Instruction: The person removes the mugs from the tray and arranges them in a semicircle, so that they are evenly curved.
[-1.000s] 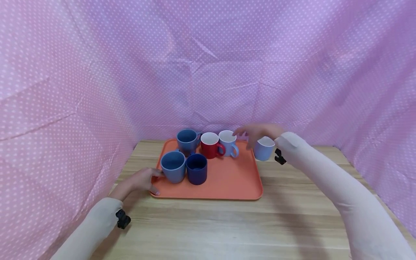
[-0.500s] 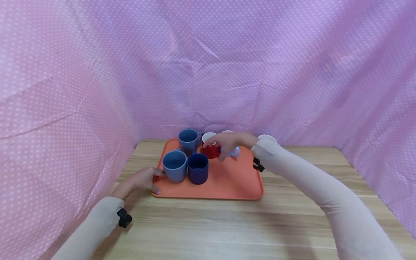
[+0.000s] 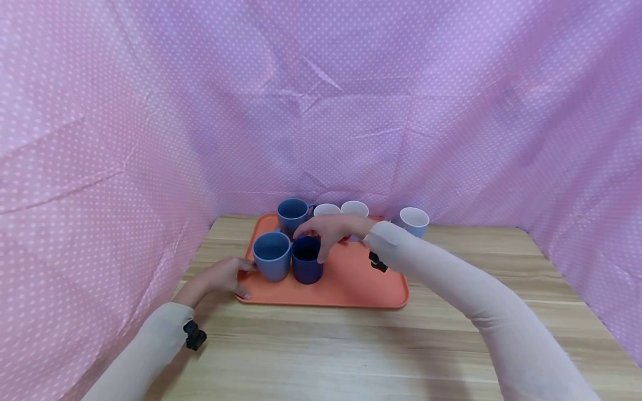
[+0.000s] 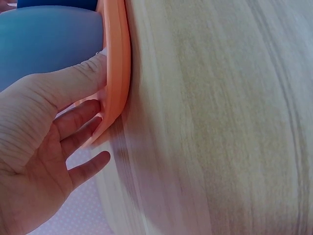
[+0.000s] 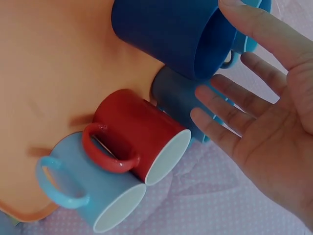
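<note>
My right hand [image 3: 326, 229] hovers over the navy mug [image 3: 307, 268] at the front of the orange tray [image 3: 361, 281]. In the right wrist view its fingers are spread, the thumb overlapping the navy mug's rim; whether it touches is unclear. My left hand [image 3: 228, 275] rests at the tray's front left corner beside a grey-blue mug [image 3: 273, 263], thumb against the rim and fingers loosely bent. Behind stand a darker blue mug [image 3: 292, 211], a red mug [image 5: 137, 134] with white inside and a light blue mug [image 5: 88, 171]; my right hand partly hides these in the head view.
Another pale blue mug [image 3: 414, 221] with a white inside stands off the tray, on the wooden table [image 3: 321, 356] to its right. Pink dotted cloth [image 3: 351, 111] hangs close behind and at both sides.
My right hand has moved left and toward me, from beside the light blue mugs, past the red mug, to above the navy mug. My left hand stays at the tray corner.
</note>
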The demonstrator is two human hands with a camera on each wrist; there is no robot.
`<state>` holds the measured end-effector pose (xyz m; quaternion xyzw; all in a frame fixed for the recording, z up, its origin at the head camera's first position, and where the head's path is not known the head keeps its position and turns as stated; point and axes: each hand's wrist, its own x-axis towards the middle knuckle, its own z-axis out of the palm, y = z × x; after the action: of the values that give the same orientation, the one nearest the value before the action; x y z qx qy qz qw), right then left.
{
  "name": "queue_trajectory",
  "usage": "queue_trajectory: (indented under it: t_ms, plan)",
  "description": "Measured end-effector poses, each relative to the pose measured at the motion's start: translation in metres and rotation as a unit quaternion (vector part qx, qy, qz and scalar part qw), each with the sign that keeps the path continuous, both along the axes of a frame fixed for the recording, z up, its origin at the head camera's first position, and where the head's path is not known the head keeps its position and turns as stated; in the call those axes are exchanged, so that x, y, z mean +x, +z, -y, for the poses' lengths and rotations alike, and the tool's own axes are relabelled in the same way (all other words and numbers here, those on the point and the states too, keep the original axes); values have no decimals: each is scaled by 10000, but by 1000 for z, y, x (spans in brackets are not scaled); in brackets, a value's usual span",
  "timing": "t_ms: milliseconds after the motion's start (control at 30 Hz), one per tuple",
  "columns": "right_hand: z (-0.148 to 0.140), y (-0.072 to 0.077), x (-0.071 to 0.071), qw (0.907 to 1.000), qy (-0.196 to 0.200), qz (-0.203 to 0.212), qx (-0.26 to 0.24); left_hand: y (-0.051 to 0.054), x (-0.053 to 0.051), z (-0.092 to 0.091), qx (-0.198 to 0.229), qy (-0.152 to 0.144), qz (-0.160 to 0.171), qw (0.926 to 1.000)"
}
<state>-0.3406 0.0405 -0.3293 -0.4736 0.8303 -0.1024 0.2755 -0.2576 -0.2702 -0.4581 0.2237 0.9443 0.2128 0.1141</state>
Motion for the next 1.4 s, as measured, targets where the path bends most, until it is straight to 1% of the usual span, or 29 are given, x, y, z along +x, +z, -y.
queue_trajectory:
  t_ms: [200,400,467,500,733,833,1033,1200,1400]
  plan:
    - [8,-6,0,9999,-85,-9,88,0,1,-1,38,-9,24,10000]
    - [13,-9,-1,9997,-224,-25,123,-1,1,0,71,11,35,10000]
    - [14,-10,-2,9997,-238,-15,101,-1,0,1,66,-30,3,10000]
    - [15,-11,-2,9996,-248,-24,113,-1,0,2,75,1,24,10000]
    - [18,-17,-4,9994,-108,-208,249,-1,0,2,53,74,46,9999]
    - [19,-19,-4,9991,-130,-272,295,-1,0,1,52,130,91,9999]
    - [20,-19,-4,9989,-93,-414,216,-1,1,0,56,247,164,9995]
    - [20,-19,-3,9984,-44,-497,253,-1,1,-1,69,168,134,9997]
    - [18,-16,-2,9977,126,-574,342,-1,2,-1,101,122,118,9998]
